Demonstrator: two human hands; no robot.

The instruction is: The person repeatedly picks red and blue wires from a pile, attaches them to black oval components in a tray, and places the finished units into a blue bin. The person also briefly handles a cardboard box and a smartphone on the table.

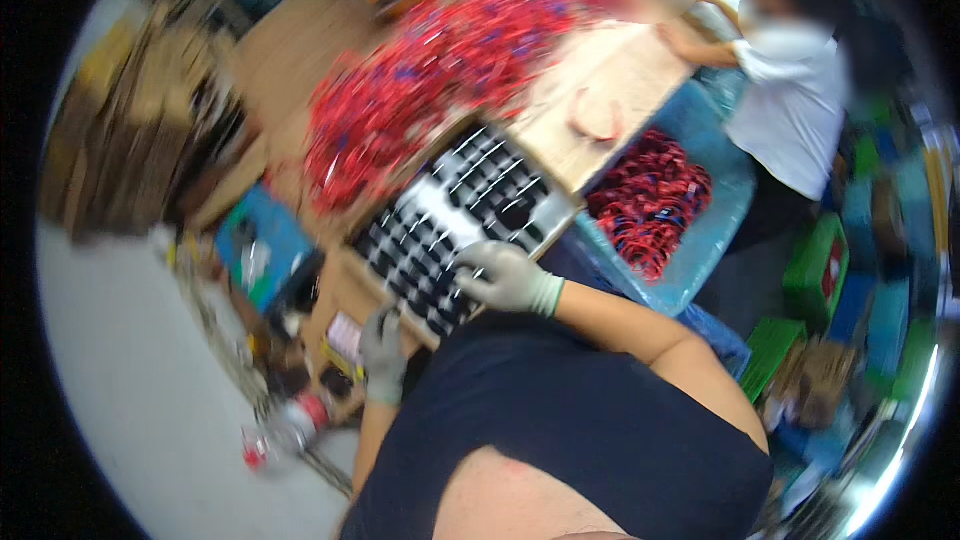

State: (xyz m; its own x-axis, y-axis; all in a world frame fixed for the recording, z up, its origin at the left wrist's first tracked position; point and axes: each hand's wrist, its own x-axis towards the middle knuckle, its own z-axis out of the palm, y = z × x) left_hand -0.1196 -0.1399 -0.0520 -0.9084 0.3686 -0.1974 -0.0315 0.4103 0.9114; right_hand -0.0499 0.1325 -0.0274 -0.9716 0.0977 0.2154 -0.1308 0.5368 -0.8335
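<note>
- From my remote head view, the shallow box (560, 228) sits mid-frame, tilted across the picture, with rows of small black pieces (385, 245) over white.
- The right hand (508, 278), gloved in grey, is over the box's lower right part, fingers partly bent; I can't tell whether they grip anything.
- The left hand (382, 348), also gloved, is beside the box's lower left edge; blur keeps me from telling its grip or contact.
- At upper centre I see a heap of red strands (430, 70) beside the pale table (625, 65).
- Right of centre, a blue-lined bin (730, 185) holds red loops (655, 200).
- A co-worker in a white top (795, 100) stands upper right.
</note>
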